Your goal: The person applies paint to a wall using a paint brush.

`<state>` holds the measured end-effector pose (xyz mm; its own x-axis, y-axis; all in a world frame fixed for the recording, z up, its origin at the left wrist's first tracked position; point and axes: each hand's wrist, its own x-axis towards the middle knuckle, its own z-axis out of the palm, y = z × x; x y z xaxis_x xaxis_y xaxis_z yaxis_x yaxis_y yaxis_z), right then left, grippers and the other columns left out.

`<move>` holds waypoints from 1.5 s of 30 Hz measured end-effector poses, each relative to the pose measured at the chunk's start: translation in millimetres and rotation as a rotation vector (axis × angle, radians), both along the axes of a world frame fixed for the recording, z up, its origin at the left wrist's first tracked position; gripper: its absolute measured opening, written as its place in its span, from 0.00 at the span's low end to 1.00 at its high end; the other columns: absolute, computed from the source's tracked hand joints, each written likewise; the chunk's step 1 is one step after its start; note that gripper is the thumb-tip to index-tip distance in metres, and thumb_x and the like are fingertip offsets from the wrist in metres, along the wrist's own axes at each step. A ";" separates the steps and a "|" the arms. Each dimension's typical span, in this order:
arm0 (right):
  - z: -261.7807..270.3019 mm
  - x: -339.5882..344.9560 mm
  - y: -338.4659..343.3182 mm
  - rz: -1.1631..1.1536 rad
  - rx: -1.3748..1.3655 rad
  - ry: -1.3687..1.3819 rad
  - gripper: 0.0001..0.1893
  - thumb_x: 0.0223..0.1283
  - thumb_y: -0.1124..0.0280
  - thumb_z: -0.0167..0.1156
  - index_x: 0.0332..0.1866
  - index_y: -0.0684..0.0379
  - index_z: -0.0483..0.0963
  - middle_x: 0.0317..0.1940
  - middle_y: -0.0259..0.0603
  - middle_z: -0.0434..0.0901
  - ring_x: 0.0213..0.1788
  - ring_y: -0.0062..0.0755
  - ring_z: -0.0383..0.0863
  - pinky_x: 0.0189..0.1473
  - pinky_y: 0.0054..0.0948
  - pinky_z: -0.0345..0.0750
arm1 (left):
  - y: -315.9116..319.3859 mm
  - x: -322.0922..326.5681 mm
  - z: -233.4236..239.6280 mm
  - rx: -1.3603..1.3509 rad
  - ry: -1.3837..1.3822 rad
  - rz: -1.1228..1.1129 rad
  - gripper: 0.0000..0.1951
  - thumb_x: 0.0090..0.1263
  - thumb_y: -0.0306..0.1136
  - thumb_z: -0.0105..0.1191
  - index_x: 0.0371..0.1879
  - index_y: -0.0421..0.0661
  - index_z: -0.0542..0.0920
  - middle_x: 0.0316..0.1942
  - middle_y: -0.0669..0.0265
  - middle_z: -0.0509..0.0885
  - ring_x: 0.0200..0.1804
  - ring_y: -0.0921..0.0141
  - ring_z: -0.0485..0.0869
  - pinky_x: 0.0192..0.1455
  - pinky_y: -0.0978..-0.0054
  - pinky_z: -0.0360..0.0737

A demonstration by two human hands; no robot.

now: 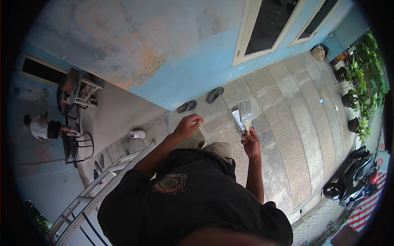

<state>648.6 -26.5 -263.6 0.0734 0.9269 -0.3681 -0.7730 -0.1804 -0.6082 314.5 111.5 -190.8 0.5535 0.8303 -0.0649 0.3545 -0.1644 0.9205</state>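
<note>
My right hand [251,142] is closed around the wooden handle of a flat paintbrush [245,113], whose bristles point away from me and look split into clumps. A white flat piece [237,117] shows just behind the brush; whether my hand holds it too, I cannot tell. Raised in front of my body, my left hand [188,125] has its fingers bent and nothing visible in it. Before me stands a light blue wall [197,70] with grey and orange worn patches.
A metal ladder [89,196] leans at my left. Dark clogs [215,95] and a white shoe [137,134] lie on the tiled floor. Another person [40,127] is by chairs at the far left. Potted plants [351,99] and a motorcycle [354,181] stand at the right.
</note>
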 end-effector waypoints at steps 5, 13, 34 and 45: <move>34.5 -75.5 65.8 0.055 -0.057 -0.198 0.15 0.75 0.69 0.61 0.63 0.57 0.77 0.42 0.34 0.86 0.36 0.18 0.76 0.35 0.21 0.71 | 55.2 -66.3 29.1 0.151 -0.126 0.138 0.09 0.81 0.30 0.54 0.50 0.40 0.84 0.41 0.61 0.90 0.44 0.71 0.88 0.48 0.71 0.81; 57.8 -226.9 177.0 0.055 0.111 -0.204 0.15 0.74 0.70 0.61 0.61 0.61 0.77 0.36 0.34 0.82 0.29 0.16 0.70 0.30 0.20 0.64 | 155.0 -204.3 121.2 0.313 -0.093 0.103 0.08 0.80 0.28 0.55 0.49 0.39 0.85 0.35 0.64 0.88 0.37 0.74 0.85 0.45 0.73 0.80; -65.1 -369.0 319.4 -0.063 -0.099 -0.307 0.14 0.71 0.74 0.62 0.59 0.63 0.80 0.31 0.34 0.84 0.24 0.15 0.68 0.24 0.20 0.63 | 201.3 -309.0 132.0 0.117 -0.060 -0.297 0.08 0.78 0.25 0.54 0.48 0.38 0.84 0.34 0.64 0.86 0.39 0.72 0.84 0.48 0.73 0.80; 3.8 -350.0 332.9 -0.125 -0.372 -0.925 0.10 0.68 0.69 0.63 0.44 0.66 0.82 0.24 0.34 0.81 0.22 0.19 0.72 0.23 0.25 0.67 | 197.6 -308.5 118.5 0.092 -0.087 -0.362 0.08 0.78 0.25 0.54 0.47 0.38 0.85 0.34 0.62 0.87 0.38 0.72 0.87 0.47 0.73 0.81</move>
<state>298.6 306.4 -259.8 0.5659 0.7309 -0.3816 -0.0511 -0.4308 -0.9010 6.0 309.1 -72.3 0.8120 0.5804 0.0610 0.1798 -0.3482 0.9200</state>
